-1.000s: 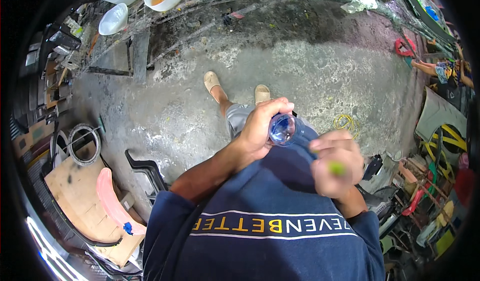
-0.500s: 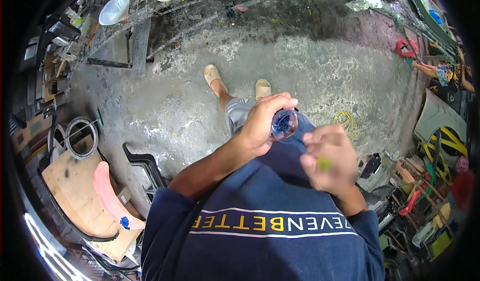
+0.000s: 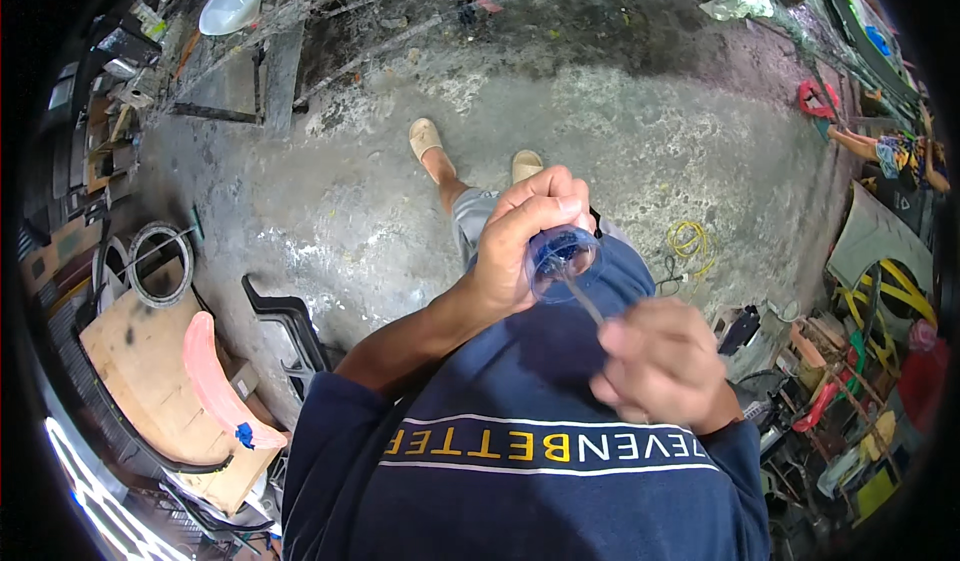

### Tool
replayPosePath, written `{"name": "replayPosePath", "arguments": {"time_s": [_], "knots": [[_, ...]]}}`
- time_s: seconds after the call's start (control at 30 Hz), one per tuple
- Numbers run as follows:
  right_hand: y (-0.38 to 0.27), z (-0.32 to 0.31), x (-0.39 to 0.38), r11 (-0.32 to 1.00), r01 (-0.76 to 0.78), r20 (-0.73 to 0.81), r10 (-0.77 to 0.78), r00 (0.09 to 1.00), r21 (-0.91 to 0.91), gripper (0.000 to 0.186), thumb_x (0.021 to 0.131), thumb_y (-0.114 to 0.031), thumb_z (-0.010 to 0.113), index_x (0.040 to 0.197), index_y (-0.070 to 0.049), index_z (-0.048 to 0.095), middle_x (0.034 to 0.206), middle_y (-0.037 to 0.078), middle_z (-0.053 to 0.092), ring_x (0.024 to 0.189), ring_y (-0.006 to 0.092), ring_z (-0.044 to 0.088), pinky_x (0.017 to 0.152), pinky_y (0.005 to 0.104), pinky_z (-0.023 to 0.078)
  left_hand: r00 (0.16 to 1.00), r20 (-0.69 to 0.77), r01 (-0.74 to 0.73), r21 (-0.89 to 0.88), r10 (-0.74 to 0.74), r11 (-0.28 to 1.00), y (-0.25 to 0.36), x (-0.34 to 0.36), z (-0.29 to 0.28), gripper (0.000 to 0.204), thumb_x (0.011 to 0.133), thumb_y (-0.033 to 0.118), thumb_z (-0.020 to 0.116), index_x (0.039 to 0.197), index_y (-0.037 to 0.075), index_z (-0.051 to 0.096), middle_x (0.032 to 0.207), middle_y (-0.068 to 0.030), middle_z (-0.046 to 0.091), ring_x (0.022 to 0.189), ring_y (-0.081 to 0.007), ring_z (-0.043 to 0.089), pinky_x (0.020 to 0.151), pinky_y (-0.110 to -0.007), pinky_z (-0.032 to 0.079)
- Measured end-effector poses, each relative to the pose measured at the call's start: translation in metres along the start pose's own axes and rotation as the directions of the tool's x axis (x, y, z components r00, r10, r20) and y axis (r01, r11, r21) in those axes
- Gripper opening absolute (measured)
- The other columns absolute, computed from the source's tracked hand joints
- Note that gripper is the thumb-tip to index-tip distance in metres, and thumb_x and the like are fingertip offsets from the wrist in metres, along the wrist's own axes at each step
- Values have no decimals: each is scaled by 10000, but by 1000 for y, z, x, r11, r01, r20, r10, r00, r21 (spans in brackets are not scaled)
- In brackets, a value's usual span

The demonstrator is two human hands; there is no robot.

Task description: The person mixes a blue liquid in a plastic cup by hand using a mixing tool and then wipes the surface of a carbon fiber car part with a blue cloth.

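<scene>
Grey floor (image 3: 300,221) spreads wide beyond left hand (image 3: 512,246) clamping cup (image 3: 550,264), right hand (image 3: 663,361) gripping stick (image 3: 587,303) (across cup's rim).

Left forearm (image 3: 415,346) slanting inward, left hand (image 3: 522,233) curled, right hand (image 3: 665,363) clenched and slightly blurred.

- I wear a navy-blue T-shirt (image 3: 520,511) with short sleeves (image 3: 335,426).
- Across my chest runs a printed band (image 3: 550,445): two white lines with block capitals between, yellow toward my left, white toward my right, upside down to my eyes.
- My shorts (image 3: 472,216) are light grey.
- My slip-on shoes (image 3: 425,134) are beige, round-toed.
- My left hand (image 3: 525,241) and right hand (image 3: 662,363) are bare, the right one blurred.
</scene>
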State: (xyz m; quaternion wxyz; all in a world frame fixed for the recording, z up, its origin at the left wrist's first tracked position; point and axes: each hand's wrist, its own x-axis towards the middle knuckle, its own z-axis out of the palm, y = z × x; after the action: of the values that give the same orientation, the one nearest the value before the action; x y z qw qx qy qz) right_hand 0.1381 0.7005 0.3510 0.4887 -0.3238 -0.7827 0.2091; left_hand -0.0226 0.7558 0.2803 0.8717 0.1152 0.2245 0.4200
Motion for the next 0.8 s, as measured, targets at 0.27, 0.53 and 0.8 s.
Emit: {"name": "replayPosePath", "arguments": {"time_s": [0.27, 0.53, 0.8], "knots": [[-2, -4, 3, 998, -19, 63, 23, 998, -60, 254, 715, -135, 815, 816, -15, 616, 1050, 179, 651, 797, 279, 642, 622, 343, 554, 999, 16, -42, 22, 42, 999, -2, 1, -1, 188, 893, 180, 497, 758, 50, 473, 735, -72, 487, 609, -156, 488, 569, -279, 419], [-2, -2, -10, 950, -291, -219, 310, 925, 114, 225, 764, -110, 800, 874, -8, 631, 935, 132, 645, 815, 279, 635, 683, 339, 524, 999, -29, -43, 5, 43, 999, -3, 5, 0, 188, 905, 149, 502, 742, 64, 463, 726, -56, 507, 598, -126, 499, 529, -262, 419], [0, -2, -5, 945, -327, -117, 323, 939, -18, 236, 764, -90, 791, 908, -16, 619, 972, 133, 661, 816, 257, 633, 664, 331, 520, 999, -34, 22, 7, -22, 1000, 0, 3, -5, 191, 891, 179, 491, 739, 74, 444, 730, -63, 494, 645, -142, 477, 564, -268, 395]]}}
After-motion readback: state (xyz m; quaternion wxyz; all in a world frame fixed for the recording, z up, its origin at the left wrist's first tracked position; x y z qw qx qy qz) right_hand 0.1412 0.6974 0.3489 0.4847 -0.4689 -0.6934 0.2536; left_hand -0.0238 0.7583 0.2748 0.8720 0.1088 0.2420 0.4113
